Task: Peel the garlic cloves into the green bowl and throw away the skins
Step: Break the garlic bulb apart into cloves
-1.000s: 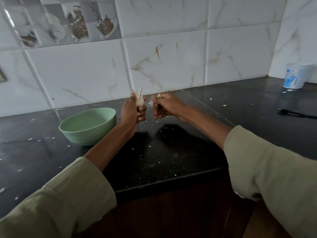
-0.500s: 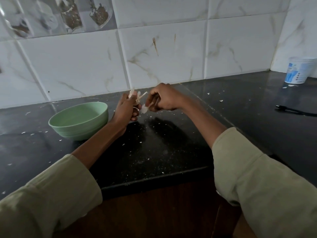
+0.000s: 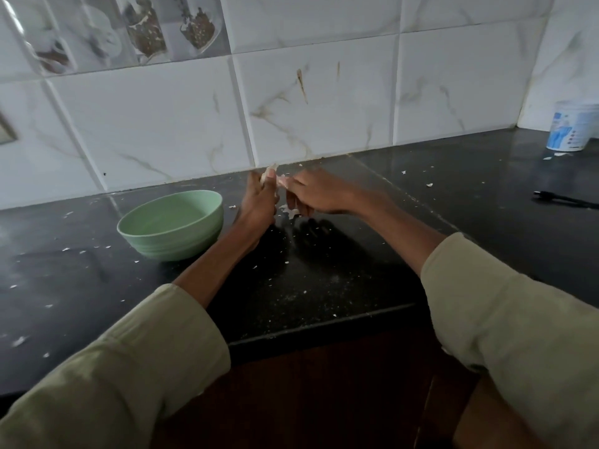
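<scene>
So the garlic clove (image 3: 268, 175) is pinched up in the left hand (image 3: 259, 202), poking out above the curled fingers with its long axis roughly upright, tip toward the wall tiles (image 3: 155, 124). The right hand (image 3: 319, 196) is just beside it on the other side, fingertips curled in and pinching at a bit of skin (image 3: 289, 211) that hangs below them (blurry, so I can't tell if that scrap has come free of the clove or not). Both hands are closed on something, neither is relaxed.

The thing that matters for the next move, I'd say: the green bowl (image 3: 171, 223) sits to the outside of the left fingers and a bit lower, and the left hand is clearly the nearer one to it. So once the clove is bare it's just a short swing over from that hand. The bowl looks empty from here.

Below the fingers is a black countertop (image 3: 324, 280) dotted with little white skin flakes everywhere. Further out past the right hand there's a white tub (image 3: 572, 126) in the corner and a dark thin cable-looking thing (image 3: 564, 199) lying well apart from everything
</scene>
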